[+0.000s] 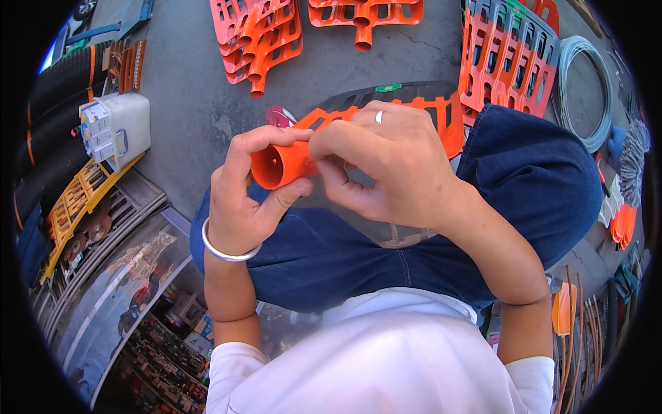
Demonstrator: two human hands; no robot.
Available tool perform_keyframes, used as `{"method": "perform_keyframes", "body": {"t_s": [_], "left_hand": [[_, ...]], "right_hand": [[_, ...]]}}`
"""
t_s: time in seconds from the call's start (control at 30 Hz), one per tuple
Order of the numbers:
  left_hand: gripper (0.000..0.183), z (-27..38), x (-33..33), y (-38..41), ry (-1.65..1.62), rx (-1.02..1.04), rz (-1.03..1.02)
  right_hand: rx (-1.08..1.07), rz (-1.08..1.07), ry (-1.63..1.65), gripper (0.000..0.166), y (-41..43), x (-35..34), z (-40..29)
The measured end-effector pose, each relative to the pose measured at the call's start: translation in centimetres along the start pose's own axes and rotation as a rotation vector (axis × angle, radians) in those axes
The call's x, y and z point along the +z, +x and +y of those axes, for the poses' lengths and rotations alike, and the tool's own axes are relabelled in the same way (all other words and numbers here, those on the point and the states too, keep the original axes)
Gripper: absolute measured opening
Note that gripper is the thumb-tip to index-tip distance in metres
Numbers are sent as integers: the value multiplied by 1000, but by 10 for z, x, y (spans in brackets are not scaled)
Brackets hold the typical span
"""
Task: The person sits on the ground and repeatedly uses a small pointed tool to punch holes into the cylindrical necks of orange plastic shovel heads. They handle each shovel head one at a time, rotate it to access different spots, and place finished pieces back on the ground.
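Note:
An orange slotted shovel head [452, 124] with a dark blade end and a green label lies over my lap, its open tubular socket [269, 166] facing me. My left hand [245, 191], with a silver bangle at the wrist, grips that socket, fingers on top and thumb below. Over the neck behind the socket is my right hand [385, 160], wearing a ring. Its thumb and index finger are curled close together against the orange neck. Whether they pinch something small is hidden by the fingers. Part of the blade is covered by my right hand.
Stacked orange shovel heads stand ahead on the concrete floor, at left [258, 52], centre [364, 23] and right [509, 67]. A wire coil [584, 93] lies to the right. At left are a white plastic container [129, 124], tyres [62, 98] and a yellow rack [83, 202].

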State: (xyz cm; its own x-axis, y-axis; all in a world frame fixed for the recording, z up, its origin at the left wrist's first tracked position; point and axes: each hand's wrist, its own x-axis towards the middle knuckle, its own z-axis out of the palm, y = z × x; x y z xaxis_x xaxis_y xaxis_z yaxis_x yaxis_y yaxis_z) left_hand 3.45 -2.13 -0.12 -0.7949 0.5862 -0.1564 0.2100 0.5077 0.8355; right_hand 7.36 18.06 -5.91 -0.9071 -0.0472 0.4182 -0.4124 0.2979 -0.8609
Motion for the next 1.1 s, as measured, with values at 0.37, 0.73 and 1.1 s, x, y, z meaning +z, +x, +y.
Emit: {"method": "perform_keyframes", "body": {"t_s": [0.37, 0.73, 1.1], "left_hand": [[50, 1, 3, 1, -80, -61, 23], [49, 1, 4, 4, -77, -18, 9], [46, 0, 6, 4, -135, -8, 23]], "right_hand": [[5, -4, -15, 18, 0, 2, -2], [-1, 49, -19, 19, -3, 6, 0], [17, 96, -4, 19, -3, 9, 0]]}}
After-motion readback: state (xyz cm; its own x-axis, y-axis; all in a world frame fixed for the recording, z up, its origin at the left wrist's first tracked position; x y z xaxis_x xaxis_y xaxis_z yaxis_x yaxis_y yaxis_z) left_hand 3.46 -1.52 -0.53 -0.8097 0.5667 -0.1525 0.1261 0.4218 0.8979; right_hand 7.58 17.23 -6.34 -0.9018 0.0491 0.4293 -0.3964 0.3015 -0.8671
